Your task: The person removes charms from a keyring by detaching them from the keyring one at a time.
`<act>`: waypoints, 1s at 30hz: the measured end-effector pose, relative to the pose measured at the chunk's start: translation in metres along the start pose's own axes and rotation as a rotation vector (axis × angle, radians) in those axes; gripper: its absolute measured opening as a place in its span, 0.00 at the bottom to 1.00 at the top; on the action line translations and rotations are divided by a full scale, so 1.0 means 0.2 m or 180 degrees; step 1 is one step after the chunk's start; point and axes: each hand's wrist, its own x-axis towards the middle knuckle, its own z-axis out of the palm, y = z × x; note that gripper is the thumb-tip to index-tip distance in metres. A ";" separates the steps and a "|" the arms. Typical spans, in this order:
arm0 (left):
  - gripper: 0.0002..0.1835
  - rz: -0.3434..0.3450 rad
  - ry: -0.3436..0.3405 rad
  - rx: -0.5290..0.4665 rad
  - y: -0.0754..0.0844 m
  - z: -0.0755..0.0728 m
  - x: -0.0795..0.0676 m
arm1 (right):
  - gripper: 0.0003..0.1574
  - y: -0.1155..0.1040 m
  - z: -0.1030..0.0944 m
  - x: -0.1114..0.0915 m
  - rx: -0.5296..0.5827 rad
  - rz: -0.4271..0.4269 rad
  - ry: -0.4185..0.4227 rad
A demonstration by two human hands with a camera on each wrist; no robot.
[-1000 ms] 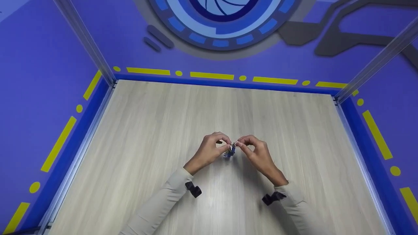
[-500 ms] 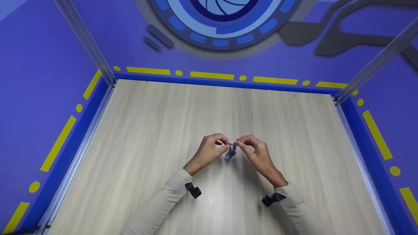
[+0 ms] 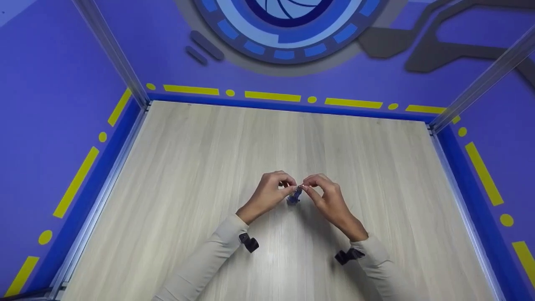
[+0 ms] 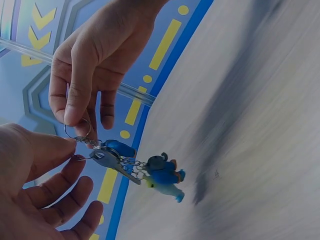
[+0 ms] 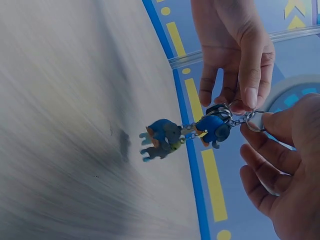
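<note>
My left hand [image 3: 268, 192] and right hand [image 3: 328, 195] face each other above the table, fingertips nearly meeting. In the left wrist view, my right thumb and fingers pinch a metal key ring [image 4: 78, 131], while my left hand [image 4: 37, 175] pinches another small ring beside it. Short chains run from the rings. A silver key [image 4: 107, 158] dangles there with several small figurine charms [image 4: 162, 169] in blue and grey, one partly yellow-green. In the right wrist view the charms [image 5: 162, 132] hang clear of the table. Fingertips partly cover the rings, so how they join cannot be made out.
The pale wood-grain table [image 3: 209, 159] spreads around both hands. Blue panels [image 3: 267, 79] with yellow marks and metal posts [image 3: 121, 58] border it at the back and sides. Each sleeve carries a small black wrist camera [image 3: 249, 242].
Both hands stay almost in place, their fingertips slightly closer together. The charms below have swung and turned a little.
</note>
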 end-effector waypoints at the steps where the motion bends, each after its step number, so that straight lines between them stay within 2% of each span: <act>1: 0.04 0.0002 -0.0007 0.0028 0.00 0.00 0.00 | 0.05 0.00 0.00 0.00 -0.0017 -0.0021 -0.0004; 8: 0.03 0.0069 -0.0044 0.0057 0.00 0.00 -0.01 | 0.06 0.02 0.00 -0.01 -0.0024 -0.0046 0.0030; 15: 0.04 0.0144 0.0070 0.0017 -0.01 0.00 -0.02 | 0.06 0.04 -0.01 -0.03 0.0089 0.0087 0.0094; 23: 0.03 0.0000 0.0186 -0.0163 -0.01 0.01 -0.03 | 0.02 0.03 -0.02 -0.05 0.0252 0.0332 0.0158; 30: 0.04 -0.0106 0.0161 -0.0100 -0.02 0.02 -0.03 | 0.04 0.00 -0.01 -0.04 0.0323 0.0436 0.0158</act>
